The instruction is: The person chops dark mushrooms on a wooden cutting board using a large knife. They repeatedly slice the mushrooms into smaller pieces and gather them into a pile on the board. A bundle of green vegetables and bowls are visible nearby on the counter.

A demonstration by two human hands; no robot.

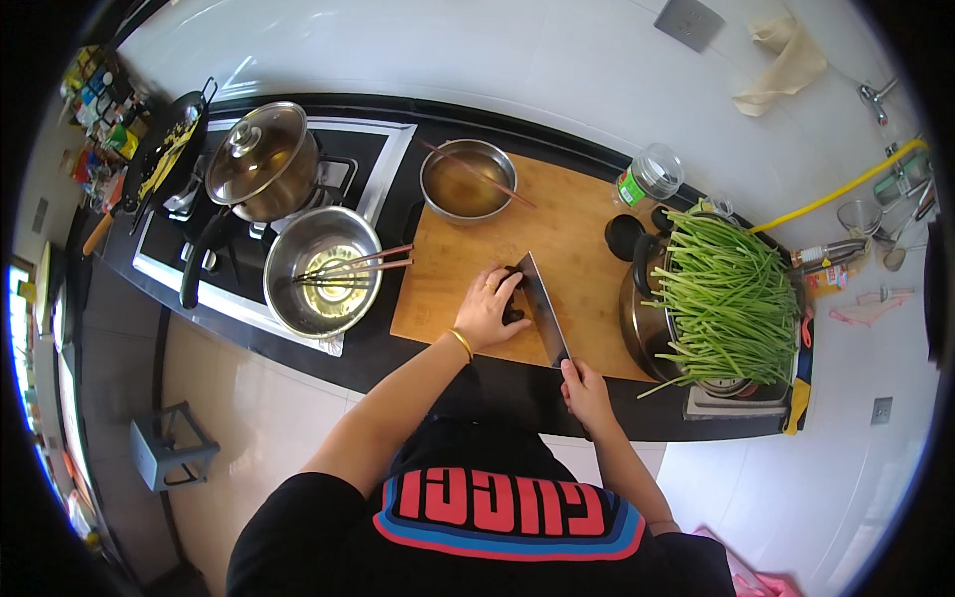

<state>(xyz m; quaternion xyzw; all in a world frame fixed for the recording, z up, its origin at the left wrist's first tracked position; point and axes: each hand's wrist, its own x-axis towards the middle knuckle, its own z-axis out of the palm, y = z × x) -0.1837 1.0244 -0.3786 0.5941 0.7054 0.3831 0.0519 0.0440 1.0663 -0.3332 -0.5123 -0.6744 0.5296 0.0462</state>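
Note:
On a wooden cutting board, my left hand has its fingers curled down over some dark, nearly black pieces of food; their kind is too small to tell. My right hand is wrapped round the handle of a kitchen cleaver. The cleaver's broad blade stands on edge against the board, just right of the dark pieces and close to my left fingertips. Behind my hands, a metal bowl of yellowish liquid sits at the board's far left corner, with a pair of chopsticks lying across it.
Left, on the stove, are a steel bowl with chopsticks, a lidded pot and a wok. At right, long green stalks heap over a pot. A glass jar and black lid stand behind.

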